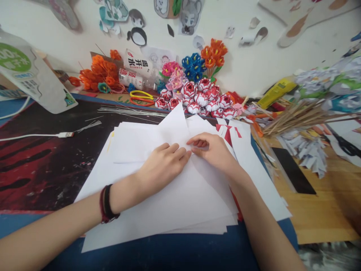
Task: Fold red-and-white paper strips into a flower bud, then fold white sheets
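A sheet of white paper [173,130] with a pointed fold rises from a stack of white paper [158,210]. My left hand [163,163] presses down on the sheet with its fingers curled and close together. Beside it, my right hand [216,150] pinches at the sheet's edge, thumb and forefinger nearly meeting my left fingertips. The exact grip at the fingertips is partly hidden.
Red-and-white paper flowers [197,98] and an orange bouquet [214,52] crowd the back. At left stand a white bottle [34,71] and a charging cable [34,137]. Wooden sticks [296,116], a yellow cutter [276,92], scissors [345,145] and a black phone-like slab [293,170] lie right.
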Demonstrator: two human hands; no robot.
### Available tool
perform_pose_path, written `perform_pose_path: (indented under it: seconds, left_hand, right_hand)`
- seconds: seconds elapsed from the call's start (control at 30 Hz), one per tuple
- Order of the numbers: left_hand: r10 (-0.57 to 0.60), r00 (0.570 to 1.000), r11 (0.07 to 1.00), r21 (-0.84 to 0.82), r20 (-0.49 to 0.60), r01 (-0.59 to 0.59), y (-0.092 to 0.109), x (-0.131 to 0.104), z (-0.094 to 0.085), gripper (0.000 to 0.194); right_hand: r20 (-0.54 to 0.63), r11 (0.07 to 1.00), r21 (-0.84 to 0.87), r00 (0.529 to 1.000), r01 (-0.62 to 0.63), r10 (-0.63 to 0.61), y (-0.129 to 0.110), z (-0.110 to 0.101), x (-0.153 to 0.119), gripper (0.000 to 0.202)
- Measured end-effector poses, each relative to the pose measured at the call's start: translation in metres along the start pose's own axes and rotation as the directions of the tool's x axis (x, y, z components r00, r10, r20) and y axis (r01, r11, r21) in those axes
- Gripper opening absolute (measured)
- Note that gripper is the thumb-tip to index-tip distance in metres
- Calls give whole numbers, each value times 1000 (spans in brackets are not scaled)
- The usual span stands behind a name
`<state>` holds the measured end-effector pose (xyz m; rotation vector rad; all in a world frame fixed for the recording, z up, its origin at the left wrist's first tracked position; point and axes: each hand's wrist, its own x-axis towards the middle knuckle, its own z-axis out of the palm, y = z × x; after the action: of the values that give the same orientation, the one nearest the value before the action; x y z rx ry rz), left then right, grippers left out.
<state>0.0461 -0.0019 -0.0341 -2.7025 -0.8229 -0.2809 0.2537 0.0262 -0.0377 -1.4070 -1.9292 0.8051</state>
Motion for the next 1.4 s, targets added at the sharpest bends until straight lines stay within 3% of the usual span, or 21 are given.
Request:
perform_pose_path:
  seconds: [0.27,0.4,0.53,0.63,0.87,0.97,1.13,1.27,1.4]
  left_hand:
    - [51,995,999,1,82,-52,-1,-1,-6,25]
    - [-2,1000,999,-41,27,3,-6,-9,-3,25]
    - [-151,986,988,-30,-68,149,-12,-24,-3,27]
    - [-229,970,973,-27,-79,228,-19,-38,-5,32]
    - [-227,965,969,-130,-133,210,-28,-60,-4,29]
    - [-199,970,976,-116,-139,183,-28,-62,-2,31]
    - [-189,974,979,-99,-125,177,-25,-62,0,31]
    - [-145,987,977,-165,-67,132,-41,-66,-7,30]
    - [-159,987,951,-261,38,164,-70,-93,-22,37]
  right_hand:
    - [30,999,-1,998,49,-49,2,-2,-1,27]
    - [30,999,1,999,42,-42,0,-2,-1,28]
    - [24,1000,-25,1000,19,-18,-2,0,-2,29]
    - [4,999,-49,1000,6,-6,-2,1,-3,34]
    - [-72,986,-162,997,22,-34,-9,4,-6,34]
    - [-105,965,-245,987,96,-125,-19,10,-9,35]
    - [34,942,-139,952,306,-304,-25,32,-15,34]
    - [54,942,-121,950,313,-309,-20,41,-17,31]
    - [39,941,-114,948,318,-316,-18,40,-15,31]
